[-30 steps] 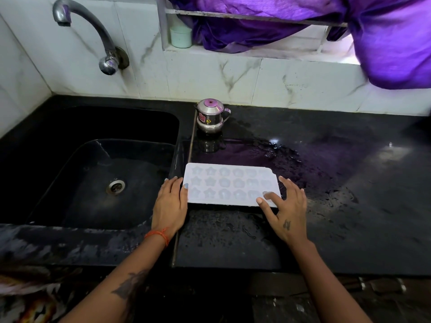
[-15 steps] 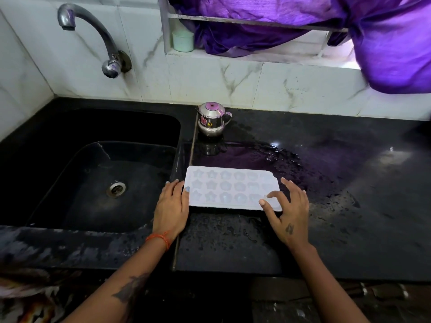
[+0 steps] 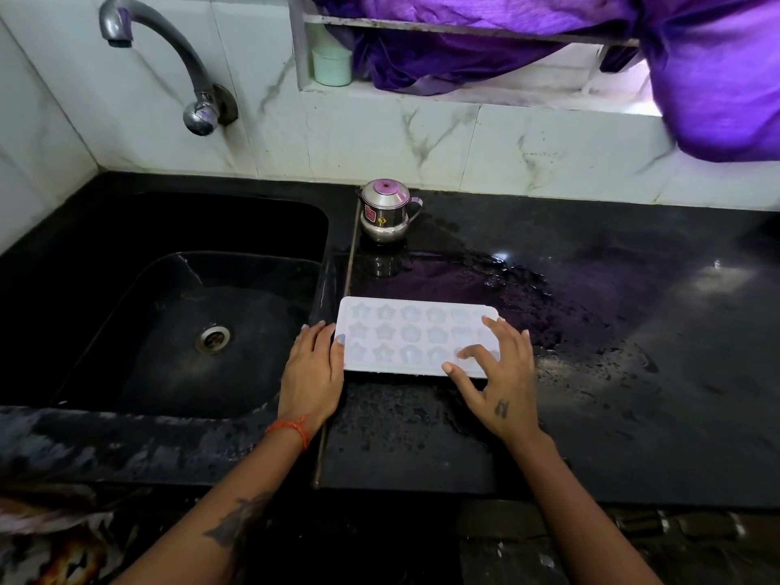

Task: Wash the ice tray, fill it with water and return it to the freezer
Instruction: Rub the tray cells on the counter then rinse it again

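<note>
My left hand (image 3: pixel 313 372) lies flat against the white star-moulded plastic ice tray (image 3: pixel 411 336); my right hand (image 3: pixel 498 375) spreads over its right end on the wet black counter (image 3: pixel 591 394)

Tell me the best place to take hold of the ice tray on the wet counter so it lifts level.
Probably by the two short ends, one hand from each side. The ice tray lies flat and wide on the counter, its cavities facing up, so an end-to-end hold should keep it level. The left hand already rests at its left end; the right hand lies spread over the right end.
</note>
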Tool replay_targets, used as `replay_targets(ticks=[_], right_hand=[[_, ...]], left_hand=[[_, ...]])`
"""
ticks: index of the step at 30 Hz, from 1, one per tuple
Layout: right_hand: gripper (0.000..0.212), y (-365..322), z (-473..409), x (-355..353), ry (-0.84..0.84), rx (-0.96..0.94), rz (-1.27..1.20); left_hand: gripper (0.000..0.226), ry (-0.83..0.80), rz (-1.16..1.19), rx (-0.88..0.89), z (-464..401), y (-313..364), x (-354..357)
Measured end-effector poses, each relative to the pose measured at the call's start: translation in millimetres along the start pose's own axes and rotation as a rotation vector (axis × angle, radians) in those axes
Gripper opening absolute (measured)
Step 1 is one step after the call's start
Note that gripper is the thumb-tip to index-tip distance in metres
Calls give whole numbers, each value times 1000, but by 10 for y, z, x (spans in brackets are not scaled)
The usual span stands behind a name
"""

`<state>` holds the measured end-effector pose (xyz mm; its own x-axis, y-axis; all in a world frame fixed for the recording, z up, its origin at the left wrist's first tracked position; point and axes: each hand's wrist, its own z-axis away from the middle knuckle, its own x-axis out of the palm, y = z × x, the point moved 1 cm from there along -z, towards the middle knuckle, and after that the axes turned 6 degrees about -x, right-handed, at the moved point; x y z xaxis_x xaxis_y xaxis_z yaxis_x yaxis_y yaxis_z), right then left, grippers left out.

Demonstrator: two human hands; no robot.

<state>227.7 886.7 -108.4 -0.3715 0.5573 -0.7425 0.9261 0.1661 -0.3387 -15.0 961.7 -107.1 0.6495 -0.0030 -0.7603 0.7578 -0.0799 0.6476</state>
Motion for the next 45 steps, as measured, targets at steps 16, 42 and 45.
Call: replay_targets(ticks=[16,42,45], right_hand=[[37,18,35,15,-43,39,33],[40,13,48,7,-40,49,68],[42,0,44,2,-48,67,99]], left_hand=[[45,8,-1,6,-2,-14,7],[43,11,-13,1,11,16,-10],[43,13,-14,3,10,15,-9]])
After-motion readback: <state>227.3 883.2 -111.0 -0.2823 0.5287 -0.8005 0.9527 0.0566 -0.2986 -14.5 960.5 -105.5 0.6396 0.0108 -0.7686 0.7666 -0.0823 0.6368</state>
